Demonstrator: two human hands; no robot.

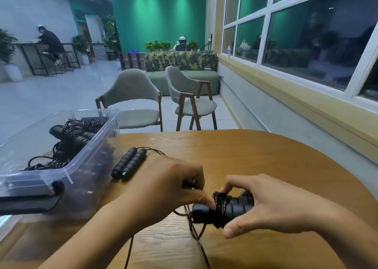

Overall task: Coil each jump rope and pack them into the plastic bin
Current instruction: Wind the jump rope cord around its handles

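Note:
My right hand (263, 203) grips a pair of black ribbed jump rope handles (223, 209) low over the wooden table (255, 156), with dark cord wound round their middle. My left hand (169, 184) pinches that cord right beside the handles. Loose cord (196, 234) trails off the table's near edge. A second rope's two black handles (129, 163) lie side by side next to the clear plastic bin (86, 160). Inside the bin lie several coiled black ropes (69, 139).
The bin stands at the table's left, with a black latch handle (28, 201) on its near end. Two grey chairs (135, 101) stand beyond the far edge. A windowed wall (306, 84) runs along the right. Two people sit far off.

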